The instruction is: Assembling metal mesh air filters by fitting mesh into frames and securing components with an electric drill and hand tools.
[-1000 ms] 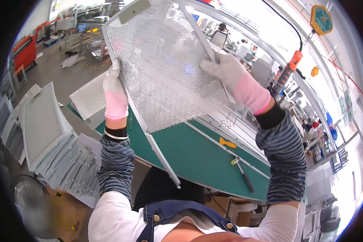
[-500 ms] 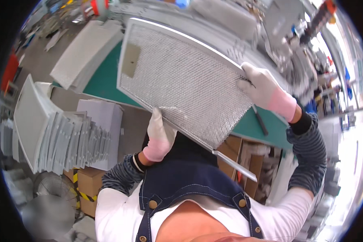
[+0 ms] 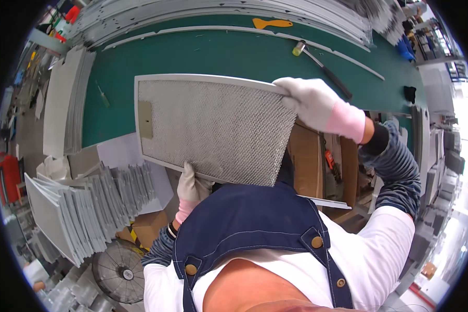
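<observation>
Head view: left hand (image 3: 191, 186) and right hand (image 3: 308, 100) both clamped on grey mesh panel (image 3: 213, 129) with tan rectangular label (image 3: 145, 119).

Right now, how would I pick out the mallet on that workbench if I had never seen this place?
Start at the long green workbench above the mesh filter panel held in both gloved hands. Look toward its far right part, just beyond the right hand. The mallet lies there at a slant: a pale head on a dark handle, unlike the flat orange scraper farther back.
</observation>
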`<action>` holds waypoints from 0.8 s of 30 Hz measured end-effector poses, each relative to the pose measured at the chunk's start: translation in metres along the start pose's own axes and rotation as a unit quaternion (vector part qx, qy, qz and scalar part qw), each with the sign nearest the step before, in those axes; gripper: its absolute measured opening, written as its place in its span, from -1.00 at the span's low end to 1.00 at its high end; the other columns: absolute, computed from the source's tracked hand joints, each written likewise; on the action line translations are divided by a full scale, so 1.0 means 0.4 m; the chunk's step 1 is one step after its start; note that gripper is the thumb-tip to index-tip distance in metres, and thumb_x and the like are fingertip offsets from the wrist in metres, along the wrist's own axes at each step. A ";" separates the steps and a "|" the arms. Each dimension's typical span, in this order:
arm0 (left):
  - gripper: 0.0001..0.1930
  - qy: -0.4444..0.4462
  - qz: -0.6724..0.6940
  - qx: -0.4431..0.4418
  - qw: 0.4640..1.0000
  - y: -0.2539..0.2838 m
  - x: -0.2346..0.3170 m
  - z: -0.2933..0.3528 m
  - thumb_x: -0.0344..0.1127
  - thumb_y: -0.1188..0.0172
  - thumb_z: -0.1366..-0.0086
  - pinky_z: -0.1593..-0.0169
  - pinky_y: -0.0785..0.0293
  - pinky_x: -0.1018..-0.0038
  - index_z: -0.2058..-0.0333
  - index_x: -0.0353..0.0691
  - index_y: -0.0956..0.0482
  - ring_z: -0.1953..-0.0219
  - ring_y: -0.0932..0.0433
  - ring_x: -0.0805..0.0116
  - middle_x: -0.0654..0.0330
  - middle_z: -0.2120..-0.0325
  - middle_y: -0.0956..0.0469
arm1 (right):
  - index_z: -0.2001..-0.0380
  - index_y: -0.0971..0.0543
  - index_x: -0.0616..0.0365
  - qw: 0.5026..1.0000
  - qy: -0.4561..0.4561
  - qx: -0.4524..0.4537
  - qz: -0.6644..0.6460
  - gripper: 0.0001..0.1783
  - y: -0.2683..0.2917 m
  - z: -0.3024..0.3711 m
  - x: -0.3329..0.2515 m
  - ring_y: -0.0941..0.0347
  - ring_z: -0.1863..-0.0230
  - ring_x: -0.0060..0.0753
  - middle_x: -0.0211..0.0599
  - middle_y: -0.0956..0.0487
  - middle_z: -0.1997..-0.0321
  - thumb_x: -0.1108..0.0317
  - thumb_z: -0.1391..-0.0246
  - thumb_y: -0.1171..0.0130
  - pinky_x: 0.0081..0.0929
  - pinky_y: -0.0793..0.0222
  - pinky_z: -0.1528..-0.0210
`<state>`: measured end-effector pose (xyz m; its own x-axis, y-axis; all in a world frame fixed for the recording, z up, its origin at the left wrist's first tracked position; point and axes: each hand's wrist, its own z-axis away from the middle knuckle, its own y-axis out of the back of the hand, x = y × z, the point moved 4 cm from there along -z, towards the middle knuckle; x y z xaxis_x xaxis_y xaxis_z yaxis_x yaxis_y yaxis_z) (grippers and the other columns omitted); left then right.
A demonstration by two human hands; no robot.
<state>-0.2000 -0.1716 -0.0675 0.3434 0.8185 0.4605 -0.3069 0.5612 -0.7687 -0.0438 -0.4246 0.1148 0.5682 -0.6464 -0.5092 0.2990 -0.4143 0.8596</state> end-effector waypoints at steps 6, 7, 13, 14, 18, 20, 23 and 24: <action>-0.48 -0.023 0.000 -0.013 1.000 -0.016 0.022 -0.003 -0.13 0.08 -0.45 -0.06 -0.52 0.13 -0.20 -0.41 -0.14 -0.07 -0.48 0.04 -0.04 -0.13 -0.35 | 0.12 -0.45 0.34 0.974 -0.076 -0.151 -0.148 -0.73 0.039 0.006 -0.017 -0.52 0.45 -0.35 -0.12 -0.51 0.50 0.33 -0.26 -0.05 -0.40 -0.44 0.35; -0.50 -0.034 -0.066 -0.019 0.997 -0.015 0.035 -0.017 -0.17 0.05 -0.44 -0.03 -0.54 0.17 -0.19 -0.40 -0.15 -0.05 -0.49 0.10 -0.02 -0.11 -0.36 | 0.10 -0.44 0.35 0.978 -0.089 -0.164 -0.089 -0.71 0.054 -0.007 -0.017 -0.51 0.46 -0.34 -0.11 -0.51 0.52 0.32 -0.25 -0.06 -0.41 -0.44 0.35; -0.80 -0.241 -0.064 -0.005 0.968 -0.251 0.259 -0.158 -0.37 -0.05 -0.37 0.35 -0.48 0.55 0.05 -0.21 -0.40 0.34 -0.52 0.55 0.34 0.29 -0.50 | 0.14 -0.55 0.28 0.969 -0.003 0.246 -0.031 -0.66 0.205 -0.138 -0.047 -0.42 0.35 -0.63 -0.35 -0.57 0.40 0.19 -0.23 -0.09 -0.60 -0.36 0.26; -0.85 -0.309 -0.153 -0.047 0.938 -0.316 0.344 -0.165 -0.41 -0.02 -0.35 0.39 -0.46 0.57 0.15 -0.31 -0.46 0.40 -0.54 0.52 0.28 0.35 -0.53 | 0.14 -0.55 0.28 0.962 -0.021 0.268 -0.049 -0.65 0.193 -0.148 -0.034 -0.42 0.35 -0.65 -0.36 -0.56 0.41 0.18 -0.24 -0.08 -0.60 -0.35 0.27; -0.66 -0.424 -0.564 -0.140 0.694 -0.496 0.632 -0.139 -0.19 -0.12 -0.33 0.19 -0.49 0.45 0.19 -0.44 -0.51 0.30 -0.59 0.38 0.14 0.35 -0.60 | 0.04 -0.43 0.30 0.998 -0.005 0.025 -0.065 -0.46 -0.001 -0.134 -0.068 -0.51 0.09 0.08 0.12 -0.55 0.17 0.09 -0.06 -0.24 -0.14 -0.41 0.03; -0.50 -0.472 -0.725 -0.205 0.458 -0.529 0.631 -0.181 0.03 -0.22 -0.26 0.28 -0.49 0.45 0.20 -0.42 -0.53 0.40 -0.57 0.42 0.15 0.44 -0.58 | 0.00 -0.40 0.40 0.996 0.067 -0.047 -0.044 -0.35 -0.090 -0.078 -0.114 -0.42 0.01 0.24 0.23 -0.47 0.00 0.04 -0.05 -0.22 -0.08 -0.36 -0.07; -0.37 -0.233 -0.776 -0.356 0.465 -0.520 0.478 -0.263 0.17 -0.22 -0.20 0.28 -0.46 0.37 0.13 -0.42 -0.52 0.44 -0.50 0.35 0.08 0.47 -0.55 | -0.16 -0.32 0.38 0.924 0.057 -0.365 -0.099 -0.25 -0.168 0.031 -0.121 -0.16 -0.29 0.24 0.23 -0.28 -0.25 -0.10 -0.17 -0.05 -0.12 -0.04 -0.34; -0.44 -0.112 -0.814 -0.337 0.459 -0.508 0.429 -0.282 0.07 -0.25 -0.20 0.33 -0.40 0.34 0.18 -0.44 -0.51 0.48 -0.42 0.29 0.07 0.58 -0.41 | -0.16 -0.34 0.34 0.908 0.157 -0.354 -0.161 -0.33 -0.165 0.070 -0.126 -0.28 -0.22 0.17 0.19 -0.38 -0.17 -0.04 -0.24 0.03 -0.13 -0.13 -0.30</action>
<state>0.0214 -0.1592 0.1176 -0.4930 -0.5848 0.6442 0.5654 0.3474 0.7481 -0.1138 -0.3827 0.0823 0.5214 -0.3049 -0.7970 0.8429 0.0384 0.5367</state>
